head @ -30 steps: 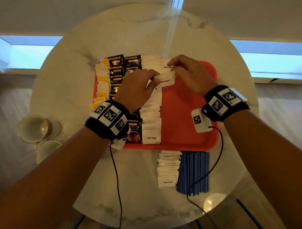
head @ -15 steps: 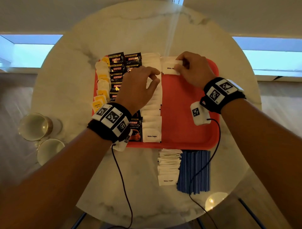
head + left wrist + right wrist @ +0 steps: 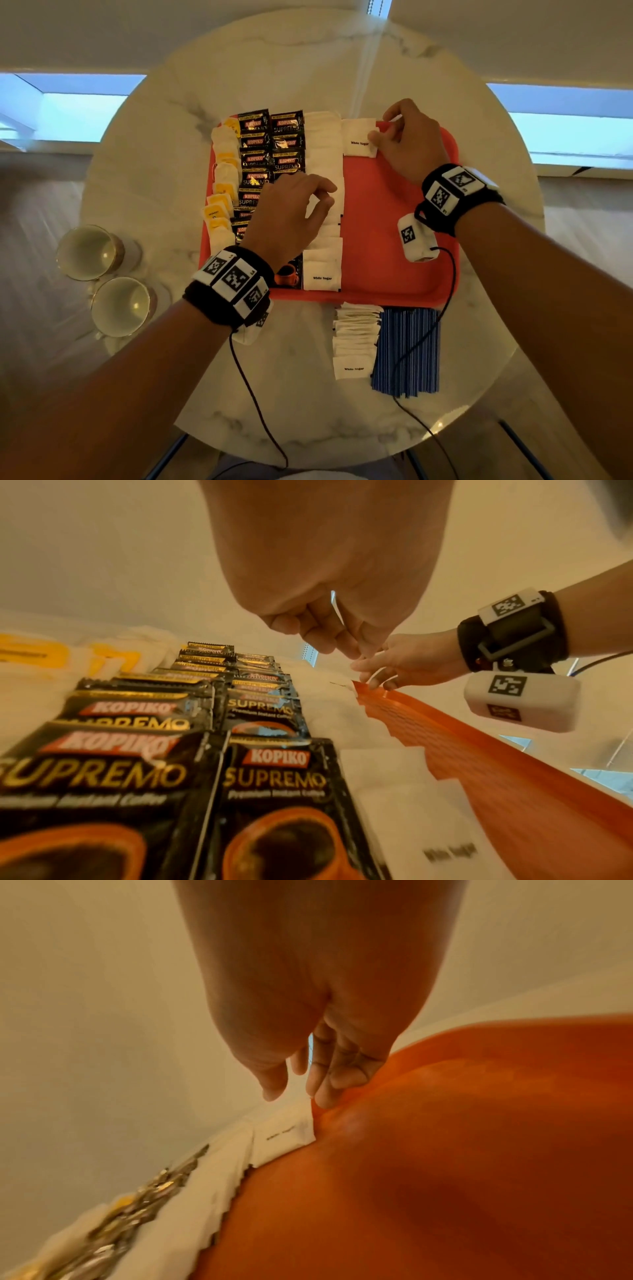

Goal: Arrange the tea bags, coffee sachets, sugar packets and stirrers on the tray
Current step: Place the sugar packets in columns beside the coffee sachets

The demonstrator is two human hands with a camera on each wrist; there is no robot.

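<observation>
Fingertips (image 3: 375, 138) of the right hand (image 3: 409, 144) rest, nearly straight, on the right edge of a white paper sugar packet (image 3: 358, 137) lying at the far edge of the red plastic tray (image 3: 387, 205). Nearer, the left hand (image 3: 291, 212) hovers loosely curled, holding nothing, over a white packet column (image 3: 323, 171) and black coffee sachets (image 3: 270, 144). Nearest, off the tray, lie stacked sugar packets (image 3: 354, 342) and blue stirrers (image 3: 406, 353).

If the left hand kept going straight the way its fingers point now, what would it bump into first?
Most likely the right hand, which touches a white sugar packet at the far edge of the red plastic tray. The left hand hovers above a white packet row; depth is uncertain.
</observation>
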